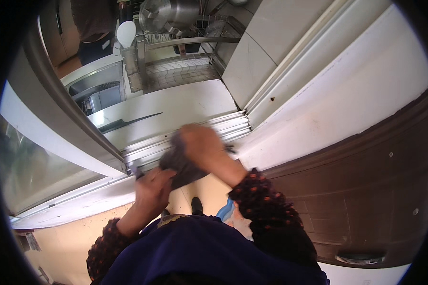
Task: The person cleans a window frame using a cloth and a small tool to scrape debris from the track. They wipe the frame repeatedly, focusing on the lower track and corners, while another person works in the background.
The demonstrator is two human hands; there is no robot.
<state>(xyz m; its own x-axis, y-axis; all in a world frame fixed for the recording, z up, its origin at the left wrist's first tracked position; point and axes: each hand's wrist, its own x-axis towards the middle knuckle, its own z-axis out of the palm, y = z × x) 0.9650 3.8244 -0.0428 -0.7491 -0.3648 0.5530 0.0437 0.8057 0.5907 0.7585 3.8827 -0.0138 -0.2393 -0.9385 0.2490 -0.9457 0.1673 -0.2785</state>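
A dark grey cloth [185, 167] is bunched between my two hands over the white sliding-window track [232, 124]. My right hand [205, 144], blurred, grips its upper part against the grooves of the track. Lower and to the left, my left hand [153, 188] holds the cloth's near edge, close to the end of the metal window frame [107, 149]. Folds of the cloth and my arms hide part of the track. Past the track, a long dark pointed object, knife-like, [128, 123] lies on the white ledge [196, 96].
Beyond the opening are a wire dish rack [185, 71], a metal pot [174, 16], a white spoon-shaped utensil [126, 34] and a sink [103, 92]. A blue-rimmed basin [228, 210] sits on the floor by my feet. Brown panelling [342, 178] with a handle [360, 259] stands at right.
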